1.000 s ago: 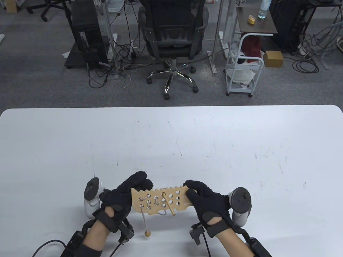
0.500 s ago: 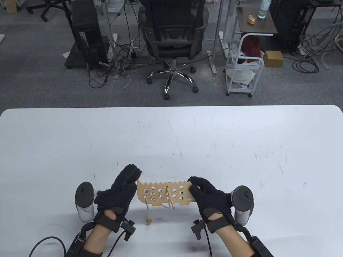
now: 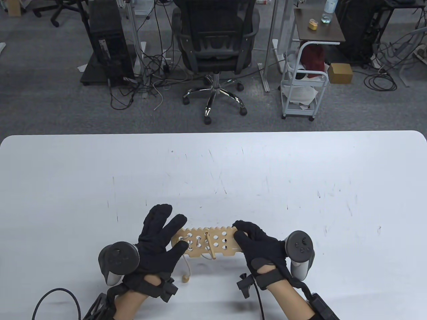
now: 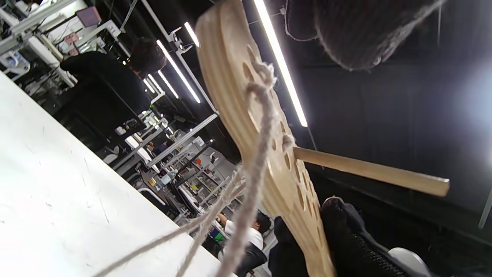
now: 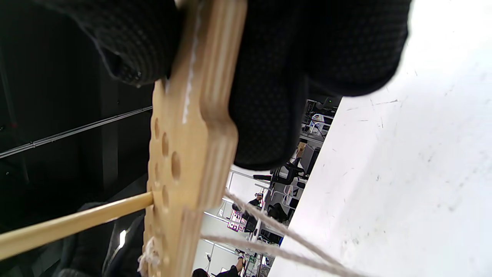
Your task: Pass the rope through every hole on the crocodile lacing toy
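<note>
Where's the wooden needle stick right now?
In the table view, the wooden needle pokes through a hole near the middle of the crocodile board, between the left hand and right hand.

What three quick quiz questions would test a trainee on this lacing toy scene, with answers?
1. True or false: the right hand grips one end of the wooden board.
2. Multiple choice: where is the wooden needle? A) lying on the table B) stuck through a hole in the board C) pinched in the left hand
3. Fill in: the rope hanging below the board ends in a small wooden ____.

Key
1. True; the thumb and fingers clamp the board's edge in the right wrist view.
2. B; the left hand has spread fingers and does not hold it.
3. Bead.
</note>
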Motion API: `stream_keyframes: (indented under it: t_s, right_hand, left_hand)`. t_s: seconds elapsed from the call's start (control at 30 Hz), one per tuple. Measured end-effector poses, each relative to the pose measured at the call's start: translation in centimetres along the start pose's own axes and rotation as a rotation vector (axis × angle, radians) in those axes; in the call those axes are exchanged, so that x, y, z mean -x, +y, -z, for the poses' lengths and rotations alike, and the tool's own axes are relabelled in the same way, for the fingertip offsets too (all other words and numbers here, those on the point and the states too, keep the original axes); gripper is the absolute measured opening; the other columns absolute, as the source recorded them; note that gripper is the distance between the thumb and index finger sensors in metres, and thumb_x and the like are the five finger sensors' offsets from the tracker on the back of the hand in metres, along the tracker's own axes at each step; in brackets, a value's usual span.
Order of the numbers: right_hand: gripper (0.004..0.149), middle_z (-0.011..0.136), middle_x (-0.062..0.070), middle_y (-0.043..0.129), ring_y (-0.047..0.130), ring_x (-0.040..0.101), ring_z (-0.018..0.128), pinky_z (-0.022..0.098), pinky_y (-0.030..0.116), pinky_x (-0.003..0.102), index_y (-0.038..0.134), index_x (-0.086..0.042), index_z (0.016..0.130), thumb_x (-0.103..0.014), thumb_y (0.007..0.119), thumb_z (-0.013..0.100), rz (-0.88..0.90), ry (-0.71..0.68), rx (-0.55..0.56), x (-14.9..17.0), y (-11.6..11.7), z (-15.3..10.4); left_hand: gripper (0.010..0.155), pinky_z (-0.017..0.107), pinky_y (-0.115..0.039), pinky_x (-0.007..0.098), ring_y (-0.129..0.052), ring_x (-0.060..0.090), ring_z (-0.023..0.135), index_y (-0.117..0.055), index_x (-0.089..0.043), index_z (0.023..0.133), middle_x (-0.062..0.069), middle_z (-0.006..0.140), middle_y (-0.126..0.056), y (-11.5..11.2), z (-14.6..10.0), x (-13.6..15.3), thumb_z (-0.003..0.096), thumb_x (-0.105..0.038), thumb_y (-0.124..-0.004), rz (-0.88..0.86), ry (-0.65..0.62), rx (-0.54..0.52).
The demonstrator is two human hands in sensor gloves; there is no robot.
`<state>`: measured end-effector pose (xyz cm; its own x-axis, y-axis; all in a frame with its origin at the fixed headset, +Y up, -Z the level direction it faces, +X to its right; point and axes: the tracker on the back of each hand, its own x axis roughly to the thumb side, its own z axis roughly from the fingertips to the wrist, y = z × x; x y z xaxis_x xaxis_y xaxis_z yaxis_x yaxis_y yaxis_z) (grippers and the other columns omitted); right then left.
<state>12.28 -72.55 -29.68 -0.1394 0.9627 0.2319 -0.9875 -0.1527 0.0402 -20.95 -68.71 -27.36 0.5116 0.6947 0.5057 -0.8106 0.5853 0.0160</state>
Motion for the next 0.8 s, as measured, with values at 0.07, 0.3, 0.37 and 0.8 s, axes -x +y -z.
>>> stream_keyframes:
  t_s: [0.07,0.3,0.37,0.8]
  right_hand:
    - [0.046,0.063,0.003,0.105,0.111,0.023,0.043,0.037,0.086,0.042,0.082,-0.013,0.083,-0.038,0.082,0.044,-0.004,0.001,-0.006,0.0,0.2,-0.1]
    - [0.046,0.062,0.003,0.106,0.112,0.023,0.043,0.036,0.086,0.042,0.083,-0.013,0.082,-0.038,0.084,0.044,-0.018,-0.002,-0.025,-0.2,0.9,-0.4]
    - [0.046,0.062,0.003,0.106,0.112,0.023,0.043,0.036,0.086,0.042,0.083,-0.012,0.082,-0.038,0.084,0.044,-0.025,-0.003,-0.030,-0.3,1.0,-0.5]
    - [0.046,0.062,0.003,0.107,0.112,0.022,0.043,0.036,0.087,0.040,0.084,-0.012,0.081,-0.038,0.084,0.043,-0.036,-0.009,-0.091,-0.3,2.1,-0.8]
  left_hand:
    - [0.065,0.077,-0.016,0.063,-0.017,0.035,0.112,-0.060,-0.055,0.103,0.000,0.119,-0.030,-0.1,-0.1,-0.5,0.0421,-0.055,-0.083,0.060,-0.015,-0.001]
    - [0.060,0.077,-0.014,0.063,-0.017,0.035,0.112,-0.070,-0.056,0.097,-0.001,0.120,-0.033,-0.6,-0.3,-2.1,0.0398,-0.055,-0.088,0.231,-0.082,0.021]
    - [0.059,0.077,-0.014,0.063,-0.017,0.035,0.112,-0.072,-0.057,0.096,-0.002,0.120,-0.034,-0.9,-0.4,-2.6,0.0388,-0.055,-0.089,0.275,-0.099,0.032]
    - [0.048,0.077,-0.014,0.062,-0.018,0.035,0.112,-0.085,-0.057,0.085,-0.004,0.119,-0.038,-2.1,-0.5,-3.5,0.0382,-0.049,-0.094,0.407,-0.131,0.099]
